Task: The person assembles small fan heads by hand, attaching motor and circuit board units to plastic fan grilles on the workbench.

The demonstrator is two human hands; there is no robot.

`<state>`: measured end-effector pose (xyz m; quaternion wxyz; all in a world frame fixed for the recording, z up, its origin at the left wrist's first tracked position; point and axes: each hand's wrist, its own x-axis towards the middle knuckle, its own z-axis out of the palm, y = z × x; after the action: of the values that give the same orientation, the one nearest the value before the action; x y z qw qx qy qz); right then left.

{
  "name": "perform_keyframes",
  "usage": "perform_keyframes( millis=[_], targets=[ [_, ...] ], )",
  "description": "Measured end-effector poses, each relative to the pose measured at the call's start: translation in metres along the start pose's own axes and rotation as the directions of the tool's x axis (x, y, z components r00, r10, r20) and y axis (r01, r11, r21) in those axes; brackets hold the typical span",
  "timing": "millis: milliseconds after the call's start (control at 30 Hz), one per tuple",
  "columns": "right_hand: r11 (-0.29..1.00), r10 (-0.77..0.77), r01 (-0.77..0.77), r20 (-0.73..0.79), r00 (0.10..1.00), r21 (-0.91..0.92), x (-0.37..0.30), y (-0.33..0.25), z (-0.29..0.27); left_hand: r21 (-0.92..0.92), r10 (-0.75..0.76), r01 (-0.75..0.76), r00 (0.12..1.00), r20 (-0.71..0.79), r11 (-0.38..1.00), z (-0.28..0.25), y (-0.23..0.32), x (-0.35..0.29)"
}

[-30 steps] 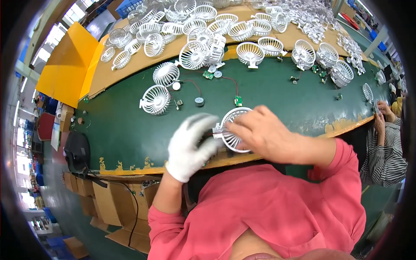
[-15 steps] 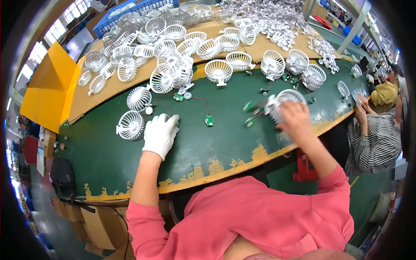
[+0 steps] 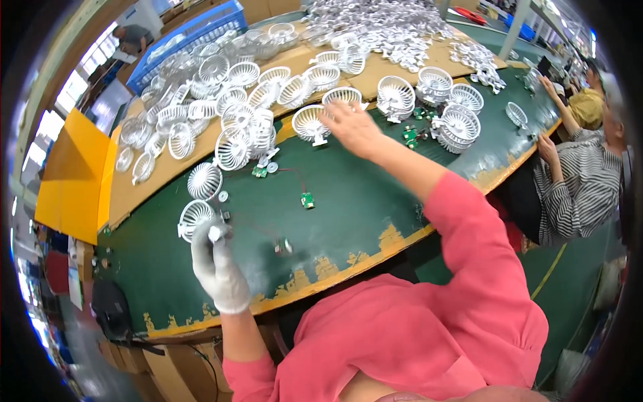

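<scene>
My left hand [image 3: 222, 275], in a white glove, is raised over the near left of the table and pinches a small round white part [image 3: 215, 233]. A small circuit board [image 3: 284, 246], blurred by motion, shows to the right of it; whether wires join the two I cannot tell. Just beyond the glove is a white fan cage [image 3: 196, 220], with a second white fan cage [image 3: 205, 181] behind it. My bare right hand [image 3: 353, 127] reaches far forward, fingers stretched out, at the edge of a white fan housing [image 3: 311, 124]. Another fan housing [image 3: 343, 95] is partly hidden behind its fingers.
White fan housings [image 3: 214, 69] are heaped on cardboard before a blue crate [image 3: 191, 41]. Small white parts [image 3: 382, 30] are piled at the back. A wired green board [image 3: 307, 200] lies mid-table; stacked housings [image 3: 458, 127] stand right. Co-workers [image 3: 576, 187] sit at the far right.
My right hand has left the housing at the right, now among the stacked ones, and moved left and forward. My left hand has lifted toward me with the small white part.
</scene>
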<state>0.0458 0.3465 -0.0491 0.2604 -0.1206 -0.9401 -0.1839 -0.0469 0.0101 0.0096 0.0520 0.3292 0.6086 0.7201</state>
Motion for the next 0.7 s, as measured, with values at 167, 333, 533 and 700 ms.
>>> perform_keyframes(
  millis=[167,333,533,700],
  targets=[
    [0.982,-0.127,0.113,0.088,0.988,0.149,0.018,-0.014,-0.004,-0.298,-0.031,0.047,0.998,0.056,0.953,-0.007,0.005,-0.03],
    [0.787,-0.265,0.092,0.199,0.943,0.61,-0.013,-0.062,-0.097,-0.478,-0.305,0.316,0.947,0.102,0.82,-0.021,0.02,-0.042],
    [0.657,-0.456,0.229,0.137,0.879,0.718,-0.09,-0.131,-0.14,0.054,-0.466,0.471,0.838,0.285,0.88,-0.009,0.032,-0.043],
    [0.656,-0.303,0.082,0.162,0.939,0.751,-0.083,-0.134,-0.148,0.213,-0.489,0.441,0.8,0.347,0.872,0.001,0.024,-0.05]
  ],
)
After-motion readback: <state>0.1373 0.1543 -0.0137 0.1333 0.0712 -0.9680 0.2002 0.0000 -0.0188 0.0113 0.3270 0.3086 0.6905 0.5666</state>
